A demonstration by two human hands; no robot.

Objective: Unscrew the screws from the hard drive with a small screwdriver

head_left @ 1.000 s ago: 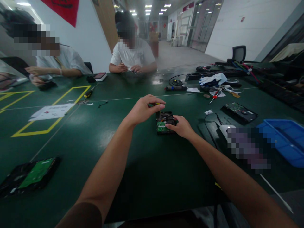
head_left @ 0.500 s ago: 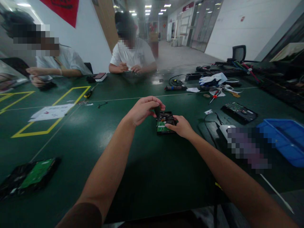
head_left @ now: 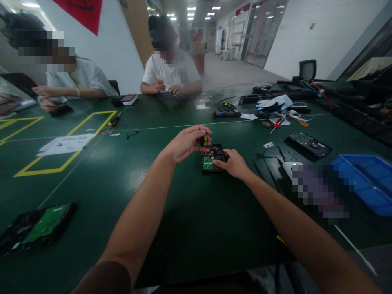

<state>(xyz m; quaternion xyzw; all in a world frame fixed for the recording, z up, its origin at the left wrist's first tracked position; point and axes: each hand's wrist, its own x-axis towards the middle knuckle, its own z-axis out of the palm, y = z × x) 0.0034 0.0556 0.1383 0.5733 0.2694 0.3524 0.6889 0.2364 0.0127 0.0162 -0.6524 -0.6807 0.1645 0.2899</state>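
Two hands working mid-surface (head_left: 196,212): right hand (head_left: 234,163) gripping the hard drive (head_left: 212,158) flat, left hand (head_left: 186,143) clenching a screwdriver (head_left: 203,140) over it. Circuit board looking still attached, unscrewing seeming unfinished. Beyond, two people sitting.

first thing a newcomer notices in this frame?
Dead centre: the left hand pinches a black-and-yellow screwdriver over an opened hard drive on the green table, while the right hand steadies the drive's right edge. Next come the blue tray at far right and another hard drive, circuit board up, at lower left. Two other people sit at work along the far side.
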